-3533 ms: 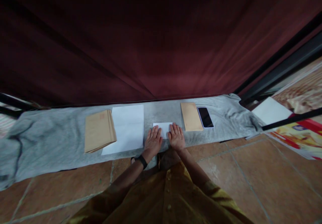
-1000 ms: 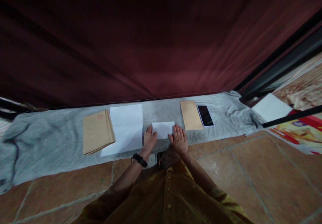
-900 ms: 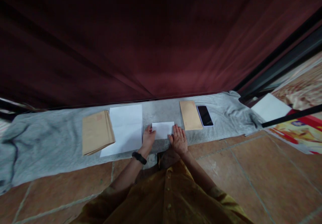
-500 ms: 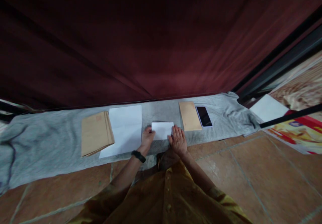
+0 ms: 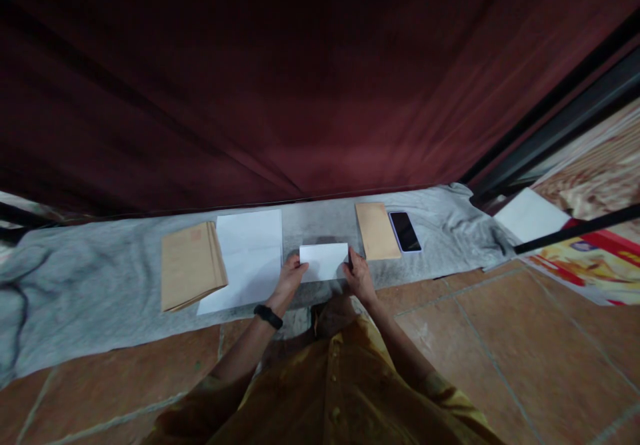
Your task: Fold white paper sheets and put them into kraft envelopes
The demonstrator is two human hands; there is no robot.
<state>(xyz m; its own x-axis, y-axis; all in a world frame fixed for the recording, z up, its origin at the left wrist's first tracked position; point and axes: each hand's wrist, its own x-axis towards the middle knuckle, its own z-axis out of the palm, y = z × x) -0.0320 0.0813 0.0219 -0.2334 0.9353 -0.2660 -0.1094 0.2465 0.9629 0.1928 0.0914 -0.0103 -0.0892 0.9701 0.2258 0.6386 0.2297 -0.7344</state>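
Between my hands is a folded white sheet of paper (image 5: 324, 262), a small oblong held a little above the grey cloth. My left hand (image 5: 291, 274) pinches its left edge, thumb on top. On the opposite edge, my right hand (image 5: 359, 274) grips the paper with the thumb in front and the fingers behind it. Larger white sheets (image 5: 253, 252) lie flat to the left of my left hand. Partly over them rests a stack of brown envelopes (image 5: 193, 265). A single brown envelope (image 5: 379, 232) lies just beyond my right hand.
A phone (image 5: 405, 232) with a dark screen lies right of the single envelope. Grey cloth (image 5: 100, 292) covers the long narrow surface. A dark red curtain (image 5: 310, 112) hangs behind it. At the right stand a dark metal frame (image 5: 560, 115) and a colourful printed box (image 5: 590, 258).
My right hand has gone from lying flat on the paper's right end to gripping its edge. The paper has risen slightly towards me. My left hand keeps its hold.
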